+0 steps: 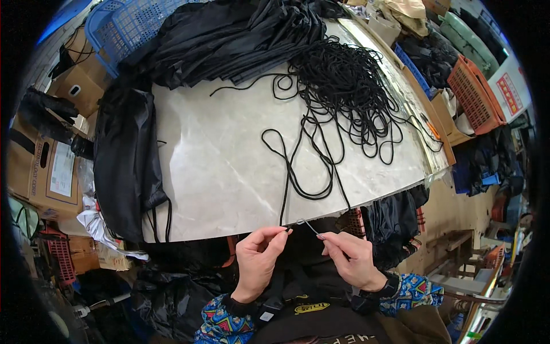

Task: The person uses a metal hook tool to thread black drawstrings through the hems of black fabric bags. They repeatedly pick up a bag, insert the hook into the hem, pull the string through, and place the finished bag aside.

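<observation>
At the table's near edge my left hand [259, 261] pinches the tip of a black cord [284, 198] between thumb and forefinger. My right hand [350, 259] grips a thin metal rod with a small looped end [308, 226], its loop pointing toward the cord tip. Loop and tip are close together; I cannot tell if they touch. From my left hand the cord runs up onto the pale table [223, 155] in loose bends. Beyond them lies a big tangled heap of black cord [338, 74].
Folded black fabric [229, 43] is stacked at the far side. A black fabric bag [127, 160] with cords lies along the left edge. An orange-handled tool [431, 127] rests at the right edge. Around the table stand a blue basket [129, 28], cardboard boxes [40, 166] and an orange crate [472, 92].
</observation>
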`<state>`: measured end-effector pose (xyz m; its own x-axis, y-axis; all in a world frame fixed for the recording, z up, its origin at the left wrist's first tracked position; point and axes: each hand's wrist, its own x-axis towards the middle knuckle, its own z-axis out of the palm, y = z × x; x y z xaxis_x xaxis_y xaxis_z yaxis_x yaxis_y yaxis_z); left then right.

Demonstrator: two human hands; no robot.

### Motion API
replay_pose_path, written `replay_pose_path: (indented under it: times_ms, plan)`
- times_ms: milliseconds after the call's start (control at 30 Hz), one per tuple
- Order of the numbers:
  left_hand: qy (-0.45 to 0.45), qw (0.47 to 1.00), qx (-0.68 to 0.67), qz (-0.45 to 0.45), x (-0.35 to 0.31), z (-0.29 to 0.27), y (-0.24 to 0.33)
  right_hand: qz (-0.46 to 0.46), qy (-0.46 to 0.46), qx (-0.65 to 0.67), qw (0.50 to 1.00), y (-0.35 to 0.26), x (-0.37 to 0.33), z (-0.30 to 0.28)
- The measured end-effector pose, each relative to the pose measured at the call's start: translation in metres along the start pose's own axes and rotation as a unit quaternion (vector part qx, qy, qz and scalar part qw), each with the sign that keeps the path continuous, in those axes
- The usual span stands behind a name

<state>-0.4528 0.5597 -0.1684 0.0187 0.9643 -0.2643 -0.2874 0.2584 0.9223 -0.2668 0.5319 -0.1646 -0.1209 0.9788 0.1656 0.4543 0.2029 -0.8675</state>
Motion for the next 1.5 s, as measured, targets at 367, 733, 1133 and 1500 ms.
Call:
replay_pose_path:
  times_ms: [367,733,1133,1500]
  plan:
    - [0.001,1.000,-0.016,0.012,-0.003,-0.001,0.002,-0.026,0.012,-0.041,0.999,-0.004,0.004,0.001]
    - [-0.031,0.999,-0.021,-0.003,-0.006,-0.010,-0.002,-0.078,0.050,-0.047,0.995,0.000,0.004,0.005]
    - [0.003,1.000,-0.014,0.015,-0.008,0.002,0.001,-0.124,0.087,-0.090,0.984,0.002,0.003,0.006]
    - [-0.020,0.994,-0.088,-0.065,-0.011,0.002,0.009,-0.188,0.074,-0.092,0.975,0.004,-0.001,0.009]
